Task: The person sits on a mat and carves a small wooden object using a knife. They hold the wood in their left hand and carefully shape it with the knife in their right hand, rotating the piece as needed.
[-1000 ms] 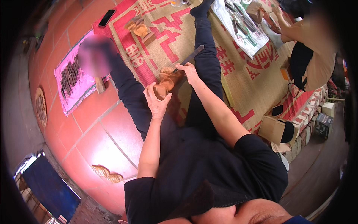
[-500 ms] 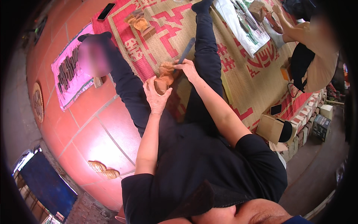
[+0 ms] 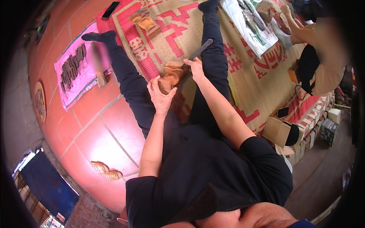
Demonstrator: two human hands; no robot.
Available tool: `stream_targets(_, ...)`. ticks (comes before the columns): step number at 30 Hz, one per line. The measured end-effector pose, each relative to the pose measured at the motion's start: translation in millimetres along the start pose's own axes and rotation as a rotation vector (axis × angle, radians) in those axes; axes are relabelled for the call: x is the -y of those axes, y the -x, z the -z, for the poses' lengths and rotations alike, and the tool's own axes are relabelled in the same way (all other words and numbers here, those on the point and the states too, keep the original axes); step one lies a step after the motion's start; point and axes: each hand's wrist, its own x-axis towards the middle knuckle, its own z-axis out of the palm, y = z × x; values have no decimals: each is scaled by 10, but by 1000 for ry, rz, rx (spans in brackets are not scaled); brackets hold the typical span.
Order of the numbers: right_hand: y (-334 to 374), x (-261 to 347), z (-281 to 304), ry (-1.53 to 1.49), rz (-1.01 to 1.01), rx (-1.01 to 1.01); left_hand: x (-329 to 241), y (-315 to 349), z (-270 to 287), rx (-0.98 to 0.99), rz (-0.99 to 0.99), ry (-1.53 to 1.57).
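Between my legs, my left hand [image 3: 161, 99] grips the near end of a carved wooden figure [image 3: 172, 77] in orange-brown wood, fingers wrapped round its block-like base. In my right hand [image 3: 195, 69] is a long flat grey file [image 3: 203, 46], pinched near its lower end. That end lies against or just beside the figure's far right side; whether it touches I cannot tell. The file's other end slants up and to the right, over my right leg.
A similar carving [image 3: 146, 23] sits on the patterned mat [image 3: 197, 26]. At left, a pink cloth [image 3: 64, 95] carries several dark tools beside a wooden mallet-like piece [image 3: 101, 78]. A leaf-shaped carving [image 3: 106, 171] lies on the tiles. Another person [image 3: 327, 60] works at upper right.
My right hand has moved slightly right, and the file has swung to a flatter slant, its far end further right. My left hand keeps its hold on the figure.
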Motion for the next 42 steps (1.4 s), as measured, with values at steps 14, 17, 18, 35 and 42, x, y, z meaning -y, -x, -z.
stream_targets(14,113,94,-49,-71,17,10,-13,-40,4,-10,-1,-19)
stream_targets(17,81,49,-37,-156,15,-15,17,-42,1,-22,13,10)
stream_targets(18,65,32,-19,-196,6,-16,45,-41,23,-26,33,26)
stream_targets(35,130,173,-73,-14,-6,35,12,-115,-7,-28,90,24)
stream_targets(42,-13,-15,-29,-110,-41,-71,0,-125,-2,-36,80,18)
